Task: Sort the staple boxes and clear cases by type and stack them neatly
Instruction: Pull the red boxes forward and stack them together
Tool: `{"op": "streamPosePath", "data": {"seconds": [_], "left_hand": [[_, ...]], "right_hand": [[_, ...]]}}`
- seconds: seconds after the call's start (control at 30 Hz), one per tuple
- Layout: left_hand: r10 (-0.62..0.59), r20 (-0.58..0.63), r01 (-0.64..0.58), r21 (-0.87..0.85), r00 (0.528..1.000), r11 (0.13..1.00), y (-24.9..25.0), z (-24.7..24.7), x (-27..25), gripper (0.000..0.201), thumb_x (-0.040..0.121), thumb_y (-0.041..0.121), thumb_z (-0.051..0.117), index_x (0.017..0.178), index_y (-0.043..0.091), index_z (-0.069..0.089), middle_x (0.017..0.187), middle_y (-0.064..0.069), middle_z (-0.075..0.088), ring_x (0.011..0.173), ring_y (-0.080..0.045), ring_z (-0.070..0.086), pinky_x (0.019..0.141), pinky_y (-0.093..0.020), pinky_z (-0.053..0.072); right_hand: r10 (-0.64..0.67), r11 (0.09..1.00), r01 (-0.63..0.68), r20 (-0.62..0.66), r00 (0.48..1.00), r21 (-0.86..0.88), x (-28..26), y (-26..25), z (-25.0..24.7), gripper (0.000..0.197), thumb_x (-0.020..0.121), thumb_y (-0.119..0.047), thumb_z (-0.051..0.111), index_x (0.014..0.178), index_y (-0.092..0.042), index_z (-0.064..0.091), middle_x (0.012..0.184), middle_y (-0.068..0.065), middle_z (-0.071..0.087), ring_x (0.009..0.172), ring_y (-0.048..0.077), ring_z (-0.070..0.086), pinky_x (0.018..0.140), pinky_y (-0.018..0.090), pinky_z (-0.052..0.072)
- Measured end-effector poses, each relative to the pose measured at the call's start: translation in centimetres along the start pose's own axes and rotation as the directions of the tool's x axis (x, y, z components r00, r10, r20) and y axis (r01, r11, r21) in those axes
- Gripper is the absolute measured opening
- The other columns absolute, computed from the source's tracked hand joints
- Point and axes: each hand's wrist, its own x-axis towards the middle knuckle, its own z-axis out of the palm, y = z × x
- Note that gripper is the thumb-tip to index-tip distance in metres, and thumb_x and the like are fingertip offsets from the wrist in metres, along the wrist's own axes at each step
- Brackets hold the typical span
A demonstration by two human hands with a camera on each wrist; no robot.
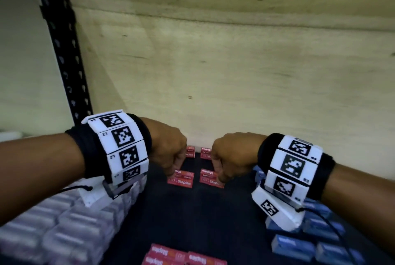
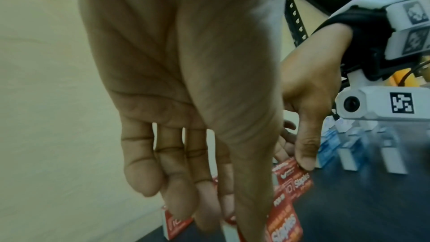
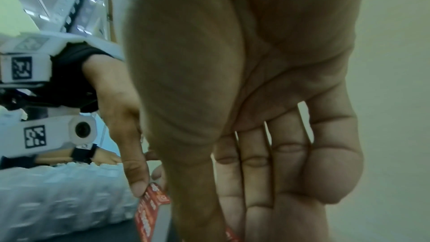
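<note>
Four red staple boxes sit near the plywood back wall on the dark shelf mat. My left hand pinches the front-left red box; in the right wrist view its thumb and fingers clamp that box at the top edge. On the front-right red box my right hand has a matching pinch, and the left wrist view shows its thumb on the box's upper corner. Two more red boxes stand behind, partly hidden by my knuckles.
Rows of clear cases fill the left side of the shelf. Blue staple boxes lie on the right. More red boxes sit at the near edge. A black slotted upright stands at the left, plywood behind.
</note>
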Motion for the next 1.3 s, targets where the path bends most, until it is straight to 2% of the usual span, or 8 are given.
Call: {"op": "streamPosePath", "data": {"seconds": [0.27, 0.4, 0.57, 0.73, 0.97, 1.1, 1.23, 1.3], "left_hand": [[0.044, 0.085, -0.040, -0.047, 0.995, 0.998, 1.6, 2.8, -5.2, 0.018, 0.084, 0.031, 0.073, 0.102, 0.027, 0.073, 0.087, 0.013, 0.072, 0.071, 0.000, 0.058, 0.078, -0.024, 0.050], [0.054, 0.108, -0.048, -0.065, 0.993, 0.997, 2.1, 3.5, -7.1, 0.016, 0.084, 0.032, 0.073, 0.100, 0.029, 0.073, 0.089, 0.013, 0.074, 0.077, -0.001, 0.063, 0.080, -0.024, 0.052], [0.045, 0.102, -0.034, -0.102, 0.994, 0.994, 2.5, 4.5, -8.4, 0.016, 0.084, 0.033, 0.073, 0.100, 0.027, 0.073, 0.089, 0.010, 0.075, 0.073, -0.002, 0.064, 0.068, -0.017, 0.048], [0.057, 0.086, -0.046, -0.131, 0.995, 0.990, 3.0, 5.1, -9.0, 0.016, 0.086, 0.033, 0.072, 0.101, 0.030, 0.072, 0.075, 0.015, 0.068, 0.071, -0.002, 0.062, 0.067, -0.018, 0.047], [0.088, 0.084, -0.074, -0.153, 0.993, 0.985, 3.7, 5.0, -9.0, 0.023, 0.086, 0.022, 0.069, 0.108, 0.031, 0.070, 0.094, 0.009, 0.074, 0.087, -0.009, 0.069, 0.077, -0.023, 0.053], [0.094, 0.092, -0.080, -0.141, 0.991, 0.987, 4.0, 4.8, -8.9, 0.027, 0.086, 0.016, 0.068, 0.109, 0.030, 0.068, 0.086, 0.013, 0.071, 0.071, 0.002, 0.062, 0.062, -0.012, 0.044], [0.100, 0.139, -0.079, -0.146, 0.985, 0.986, 3.8, 4.9, -8.8, 0.034, 0.083, 0.014, 0.073, 0.111, 0.030, 0.066, 0.089, 0.013, 0.073, 0.057, 0.014, 0.055, 0.058, -0.011, 0.039], [0.106, 0.154, -0.083, -0.150, 0.982, 0.985, 3.7, 5.0, -8.8, 0.035, 0.080, 0.018, 0.077, 0.111, 0.030, 0.065, 0.096, 0.010, 0.074, 0.056, 0.017, 0.055, 0.057, -0.011, 0.038]], "right_hand": [[-0.082, 0.995, 0.074, 0.124, 0.989, 0.064, -5.7, -3.0, 2.3, 0.013, 0.085, -0.029, 0.073, 0.092, -0.018, 0.075, 0.086, -0.003, 0.077, 0.072, 0.012, 0.068, 0.066, 0.025, 0.053], [-0.091, 0.995, 0.085, 0.127, 0.988, 0.053, -7.5, -4.0, 2.8, 0.011, 0.087, -0.029, 0.071, 0.092, -0.020, 0.075, 0.078, -0.007, 0.074, 0.061, 0.004, 0.061, 0.055, 0.018, 0.044], [-0.093, 0.995, 0.086, 0.128, 0.987, 0.054, -8.7, -4.7, 3.7, 0.010, 0.088, -0.029, 0.070, 0.093, -0.022, 0.075, 0.069, -0.013, 0.069, 0.055, -0.001, 0.058, 0.052, 0.015, 0.041], [-0.108, 0.991, 0.097, 0.111, 0.988, 0.093, -9.5, -4.9, 3.9, 0.013, 0.091, -0.030, 0.066, 0.096, -0.022, 0.075, 0.082, -0.009, 0.075, 0.063, 0.000, 0.061, 0.058, 0.015, 0.042], [-0.136, 0.980, 0.119, 0.098, 0.986, 0.158, -10.0, -5.3, 4.1, 0.016, 0.094, -0.023, 0.062, 0.105, -0.022, 0.073, 0.093, -0.007, 0.076, 0.072, 0.002, 0.065, 0.069, 0.016, 0.050], [-0.148, 0.980, 0.136, 0.078, 0.986, 0.143, -10.2, -5.6, 4.1, 0.019, 0.094, -0.023, 0.062, 0.110, -0.024, 0.072, 0.094, -0.010, 0.075, 0.084, 0.006, 0.069, 0.082, 0.022, 0.054], [-0.156, 0.979, 0.142, 0.093, 0.983, 0.143, -10.7, -5.4, 4.0, 0.030, 0.090, -0.020, 0.067, 0.119, -0.028, 0.066, 0.089, -0.013, 0.068, 0.068, -0.002, 0.054, 0.063, 0.015, 0.042], [-0.171, 0.975, 0.151, 0.119, 0.978, 0.162, -10.9, -5.3, 4.1, 0.036, 0.086, -0.023, 0.073, 0.121, -0.028, 0.064, 0.093, -0.012, 0.072, 0.070, -0.004, 0.056, 0.064, 0.016, 0.040]]}}
